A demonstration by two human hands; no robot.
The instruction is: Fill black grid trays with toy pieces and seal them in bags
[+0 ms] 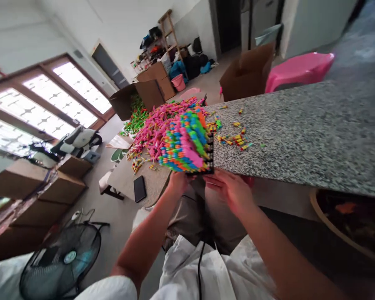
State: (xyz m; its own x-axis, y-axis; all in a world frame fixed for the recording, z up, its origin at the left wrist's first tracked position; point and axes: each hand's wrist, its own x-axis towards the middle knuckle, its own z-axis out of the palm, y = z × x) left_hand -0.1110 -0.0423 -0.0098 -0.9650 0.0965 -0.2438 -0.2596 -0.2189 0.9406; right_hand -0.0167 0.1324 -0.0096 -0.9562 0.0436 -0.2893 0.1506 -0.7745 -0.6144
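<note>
A black rack (211, 156) full of small pieces in pink, green, blue and orange rows is tilted at the near edge of the speckled stone table (287, 129). My left hand (178, 181) is closed on the rack's lower edge, its fingertips hidden beneath. My right hand (229, 187) is at the rack's near right corner, fingers stretched out and close together, touching its underside. Behind the rack lies a large heap of pink pieces (153, 125). Small yellow and red pieces (236, 139) are scattered to its right.
A black phone (140, 188) lies on the table's left part. Green pieces (137, 114) spill from a cardboard box behind the heap. A pink stool (300, 68) and an open carton (248, 73) stand beyond the table. A fan (70, 257) is at lower left.
</note>
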